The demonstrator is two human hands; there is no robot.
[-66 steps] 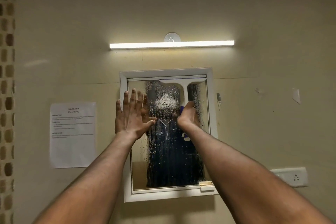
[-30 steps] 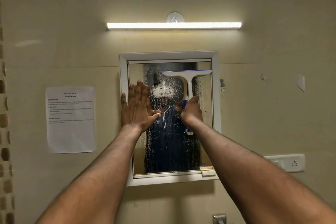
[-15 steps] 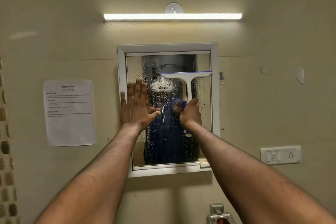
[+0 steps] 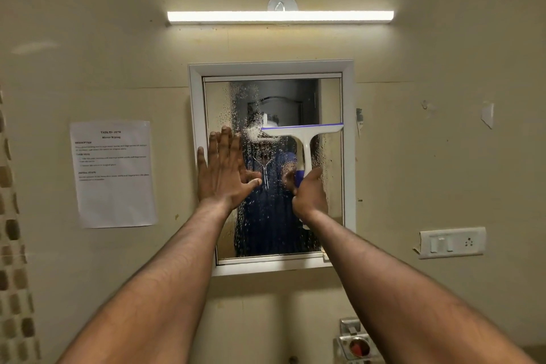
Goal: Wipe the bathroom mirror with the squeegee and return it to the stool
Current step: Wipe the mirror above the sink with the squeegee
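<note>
The right hand (image 4: 310,195) has its grip closed round the handle of the squeegee (image 4: 304,139), whose blade lies level across the right half of the wet mirror (image 4: 274,216), while the left hand (image 4: 223,171) presses flat, fingers spread, on the mirror's left edge and white frame (image 4: 196,115).

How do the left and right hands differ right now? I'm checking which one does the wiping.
The left hand is open and spread flat against the mirror and its left frame edge; the right hand is closed around the squeegee handle. The left hand holds nothing; the right hand keeps the blade across the mirror's right half. Both are raised at about the same height.
</note>
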